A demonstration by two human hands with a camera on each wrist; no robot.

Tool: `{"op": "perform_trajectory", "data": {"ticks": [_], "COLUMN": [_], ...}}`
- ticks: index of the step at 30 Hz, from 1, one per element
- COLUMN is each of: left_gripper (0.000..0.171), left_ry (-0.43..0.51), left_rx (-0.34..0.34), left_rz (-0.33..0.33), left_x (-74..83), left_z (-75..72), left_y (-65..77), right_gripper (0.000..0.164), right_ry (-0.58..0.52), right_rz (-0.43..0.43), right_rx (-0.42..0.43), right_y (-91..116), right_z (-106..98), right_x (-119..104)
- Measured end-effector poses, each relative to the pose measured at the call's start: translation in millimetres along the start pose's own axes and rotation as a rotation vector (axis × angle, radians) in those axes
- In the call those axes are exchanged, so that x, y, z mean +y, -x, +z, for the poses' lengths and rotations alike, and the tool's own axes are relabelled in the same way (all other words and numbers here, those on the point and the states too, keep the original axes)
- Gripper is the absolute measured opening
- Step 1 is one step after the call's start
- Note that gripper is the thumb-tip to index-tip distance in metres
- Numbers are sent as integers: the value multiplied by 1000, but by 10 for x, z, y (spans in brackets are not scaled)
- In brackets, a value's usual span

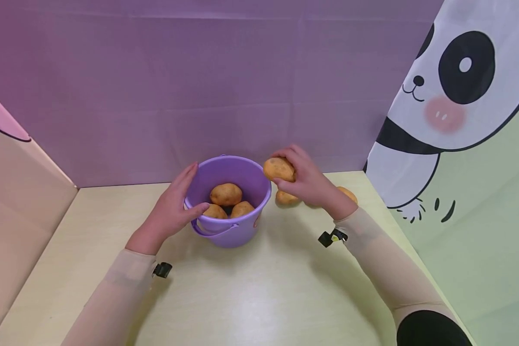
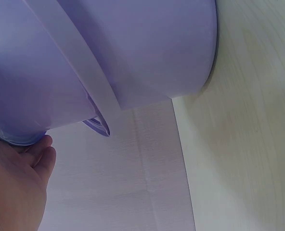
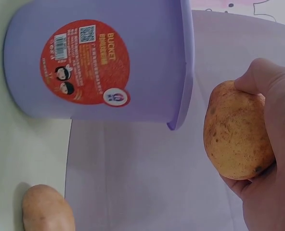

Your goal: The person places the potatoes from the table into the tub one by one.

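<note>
A purple bucket [image 1: 229, 235] stands upright with several potatoes inside, one potato [image 1: 226, 194] lying uppermost. My left hand [image 1: 169, 211] holds the bucket's rim at the left, its thumb over the front edge and its fingers along the far left side. To the right of the bucket, my right hand [image 1: 304, 178] grips another potato [image 1: 278, 169], raised beside the rim. In the right wrist view, thumb and fingers wrap that potato [image 3: 238, 130] from one side, apart from the bucket.
Behind my right hand, a potato [image 1: 287, 198] rests on the pale wooden table [image 1: 242, 298]. Another potato [image 1: 348, 193] shows past my right wrist. A purple backdrop [image 1: 225, 86] rises close behind the bucket, and a panda-printed sheet [image 1: 471, 192] borders the right side.
</note>
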State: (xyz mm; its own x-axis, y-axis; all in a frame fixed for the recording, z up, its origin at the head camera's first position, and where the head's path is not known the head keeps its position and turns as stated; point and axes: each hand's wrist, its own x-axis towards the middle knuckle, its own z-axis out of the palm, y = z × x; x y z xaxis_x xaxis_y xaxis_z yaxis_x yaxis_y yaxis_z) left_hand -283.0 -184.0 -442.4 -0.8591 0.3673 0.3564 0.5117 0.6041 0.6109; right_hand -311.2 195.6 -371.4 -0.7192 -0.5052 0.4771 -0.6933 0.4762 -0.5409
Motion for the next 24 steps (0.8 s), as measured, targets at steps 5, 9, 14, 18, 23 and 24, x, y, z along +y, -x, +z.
{"op": "perform_trajectory", "data": {"ticks": [5,9,14,18,23,24], "left_gripper": [101,102,102,102,101,101], "left_ry": [-6,-9,-6,-6,-7,-8], "left_rx": [-1,-4,-1,0,-2,-1], "left_rz": [-1,-5,1,2,1,2], "left_x": [-1,-6,-8,-15,-18,-18], "left_z": [-1,-1,-2,3,5,5], "left_y": [-2,-2,-7,-7,-7,-7], "right_gripper": [50,49,48,48,50,50], "right_ry": [-8,-10,-7,-3,-5,-3], "right_rz": [-18,-27,-43,-43,-30,-31], "right_rx": [2,-10,-34,-48,-76,-80], "right_y": [-92,-158,-224,-266,-305,-315], "right_z": [32,59,97,132,162,168], "right_x": [-31,-63,-89,-91,-124,-128]}}
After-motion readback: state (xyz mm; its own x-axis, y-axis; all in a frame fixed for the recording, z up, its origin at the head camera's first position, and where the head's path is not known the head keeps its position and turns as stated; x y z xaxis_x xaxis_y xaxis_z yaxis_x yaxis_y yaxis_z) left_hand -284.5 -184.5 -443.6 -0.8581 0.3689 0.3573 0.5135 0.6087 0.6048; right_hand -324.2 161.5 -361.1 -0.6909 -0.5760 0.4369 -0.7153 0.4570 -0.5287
